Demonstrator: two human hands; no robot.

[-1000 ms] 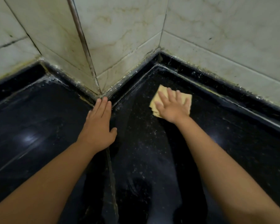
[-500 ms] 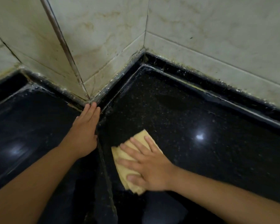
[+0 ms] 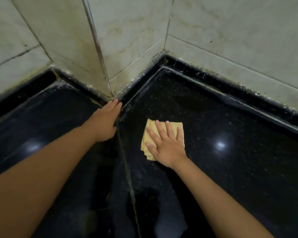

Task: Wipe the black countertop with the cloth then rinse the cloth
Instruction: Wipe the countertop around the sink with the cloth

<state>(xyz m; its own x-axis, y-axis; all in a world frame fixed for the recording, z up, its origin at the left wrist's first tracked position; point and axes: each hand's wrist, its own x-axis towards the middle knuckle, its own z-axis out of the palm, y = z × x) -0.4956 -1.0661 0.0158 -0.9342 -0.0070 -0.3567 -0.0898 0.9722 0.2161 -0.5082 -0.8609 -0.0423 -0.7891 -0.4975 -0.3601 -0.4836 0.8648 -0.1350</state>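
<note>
Right hand (image 3: 167, 145): fingers straight and slightly spread, palm flat, pressing the cloth (image 3: 150, 130) onto the countertop (image 3: 230, 169), centre of frame. Not curled round it. Cloth is yellow, folded, edges showing above and left of the fingers.

Left hand (image 3: 104, 123): fingers straight and together, flat on the counter left of centre, tips at the base of the jutting wall corner (image 3: 108, 86). Holds nothing.

Countertop is black, glossy, speckled, with two light glares. A seam (image 3: 127, 177) runs from the left hand down to the bottom edge. Stained pale tiles (image 3: 230, 31) fill the upper frame; grime along the wall joint.
</note>
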